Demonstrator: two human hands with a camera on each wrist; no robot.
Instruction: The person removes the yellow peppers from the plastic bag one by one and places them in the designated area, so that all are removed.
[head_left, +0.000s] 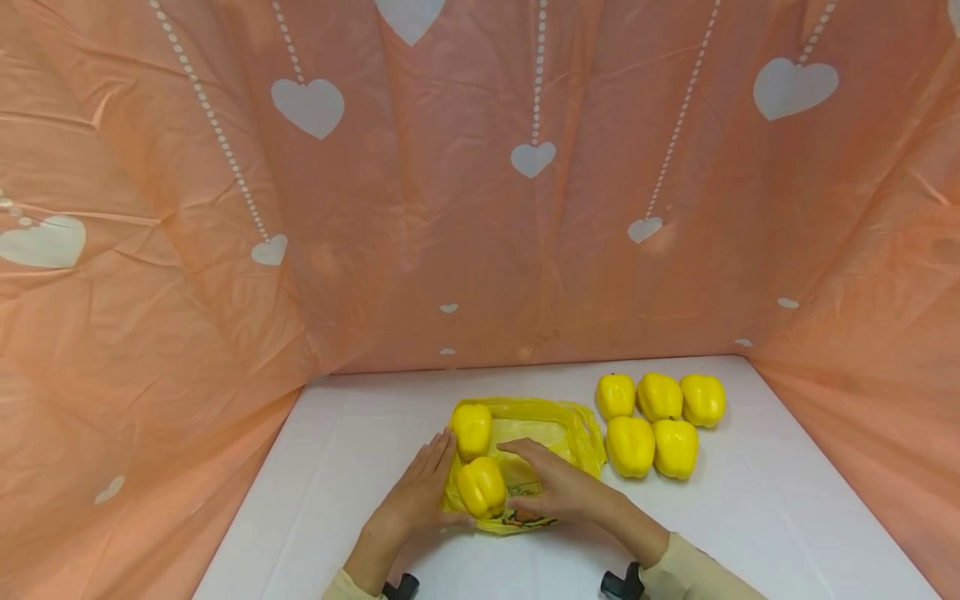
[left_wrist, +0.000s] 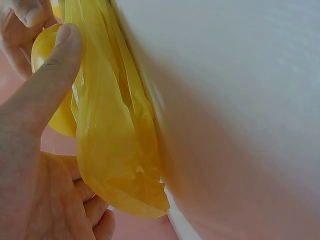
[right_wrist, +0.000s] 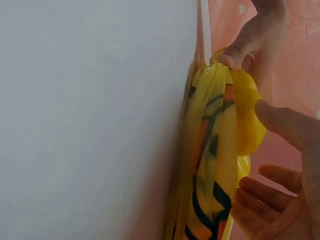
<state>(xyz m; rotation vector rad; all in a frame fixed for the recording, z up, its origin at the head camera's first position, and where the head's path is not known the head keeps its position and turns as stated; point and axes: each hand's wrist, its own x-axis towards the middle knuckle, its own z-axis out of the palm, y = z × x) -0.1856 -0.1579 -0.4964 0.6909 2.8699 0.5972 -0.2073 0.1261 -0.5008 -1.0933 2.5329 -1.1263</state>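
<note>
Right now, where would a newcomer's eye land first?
Probably five yellow peppers, clustered on the right of the white table. Left of them, two more peppers lie on a yellow bag, between the left hand and right hand. Behind hangs a peach sheet.

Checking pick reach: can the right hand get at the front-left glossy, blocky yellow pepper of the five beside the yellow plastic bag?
Probably yes: the right hand sits close to that pepper, nothing covers it, and only the bag lies between.
</note>
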